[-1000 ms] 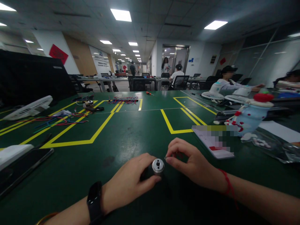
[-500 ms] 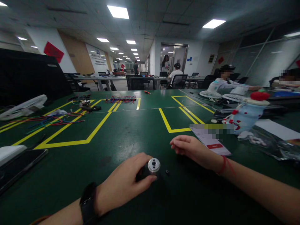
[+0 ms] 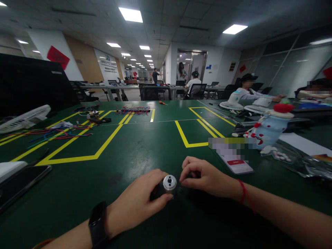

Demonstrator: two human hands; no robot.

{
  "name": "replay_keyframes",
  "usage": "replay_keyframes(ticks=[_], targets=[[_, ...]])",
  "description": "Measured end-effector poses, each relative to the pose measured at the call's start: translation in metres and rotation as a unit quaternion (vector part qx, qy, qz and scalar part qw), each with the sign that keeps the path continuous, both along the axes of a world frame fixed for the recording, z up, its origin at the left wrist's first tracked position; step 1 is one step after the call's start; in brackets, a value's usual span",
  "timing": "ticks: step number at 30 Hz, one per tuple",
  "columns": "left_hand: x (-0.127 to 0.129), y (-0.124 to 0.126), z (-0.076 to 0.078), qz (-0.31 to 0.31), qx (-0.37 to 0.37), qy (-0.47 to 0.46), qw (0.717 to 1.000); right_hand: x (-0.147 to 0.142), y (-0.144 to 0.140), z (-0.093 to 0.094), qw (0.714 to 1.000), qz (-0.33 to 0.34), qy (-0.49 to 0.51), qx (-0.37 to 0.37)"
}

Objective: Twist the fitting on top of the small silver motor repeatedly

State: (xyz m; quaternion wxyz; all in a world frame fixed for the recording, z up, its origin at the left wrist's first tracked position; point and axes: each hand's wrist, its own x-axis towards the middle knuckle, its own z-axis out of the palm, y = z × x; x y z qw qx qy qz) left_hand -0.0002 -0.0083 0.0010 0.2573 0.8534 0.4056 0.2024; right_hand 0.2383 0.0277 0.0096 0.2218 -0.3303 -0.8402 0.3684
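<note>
Hands meet close to the near edge of the green desk (image 3: 145, 145), a little right of its middle. From the head view, the left hand (image 3: 137, 204) wraps round a small motor (image 3: 169, 183), a dark cylinder with a silver end cap, gripping it from the left so that the capped end with its centre hole faces up and toward the camera; judging by this, the grip keeps the body from rolling and leaves the cap clear on the right. A black watch (image 3: 98, 221) sits on that wrist. The right hand (image 3: 204, 174) lies just beside the motor on its right, knuckles up, fingers curled under and pinched together, fingertips almost touching the cap. Whether it pinches some small part I cannot tell, since the fingers hide what is beneath them. A red cord (image 3: 243, 193) circles that wrist.

Farther off, a phone (image 3: 234, 157) rests to the right of the hands, near a blue and white plush toy (image 3: 269, 129). Another phone (image 3: 20, 183) lies by the left edge. Coloured wires (image 3: 54, 133) spread across the far left part inside yellow tape lines (image 3: 109, 138). Other people sit at the far right corner, well apart from these hands.
</note>
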Motion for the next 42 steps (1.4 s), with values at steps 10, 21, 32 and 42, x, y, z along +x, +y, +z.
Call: replay_keyframes(ticks=[10,21,32,42], targets=[[0.000,-0.001,0.000,0.002,0.002,-0.002,1.000,-0.005,-0.009,-0.003,0.995,0.012,-0.084,0.060],[0.000,-0.001,-0.003,0.003,0.015,-0.007,1.000,-0.022,-0.014,0.002,0.956,-0.067,0.211,-0.194],[0.000,-0.001,-0.001,0.001,0.021,-0.001,1.000,-0.030,-0.023,0.007,0.985,-0.097,0.124,0.076],[0.000,-0.001,-0.003,-0.004,0.015,-0.001,1.000,-0.032,-0.025,0.008,0.982,-0.070,0.120,0.129]])
